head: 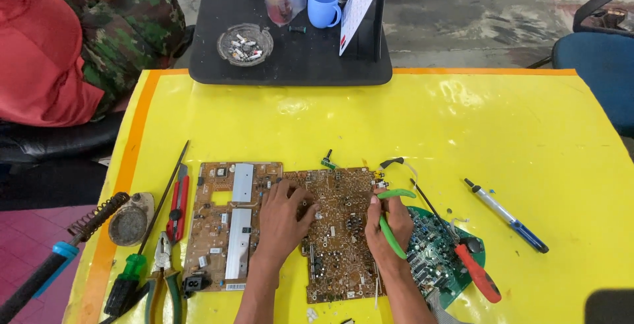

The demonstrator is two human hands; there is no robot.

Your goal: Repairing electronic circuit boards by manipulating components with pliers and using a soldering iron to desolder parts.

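Hands at work on a circuit board

Circuit board (343, 231), brown, lies flat on the yellow table (502, 139). Left hand (282, 221) rests on it, fingers spread and pressing down. Right hand (389, 226) is closed around green-handled cutters (391, 226) at the board's right edge, beside a green round board (436, 258)

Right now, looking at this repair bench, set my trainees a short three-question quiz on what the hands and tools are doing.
1. True or false: the right hand holds green-handled cutters.
2. Which board does the left hand rest on: A) the middle brown circuit board, B) the green round board, C) the board with metal heat sinks?
3. What lies alone on the yellow table cover at far right?

Key: 1 true; 2 A; 3 a blue and white pen-shaped tool.
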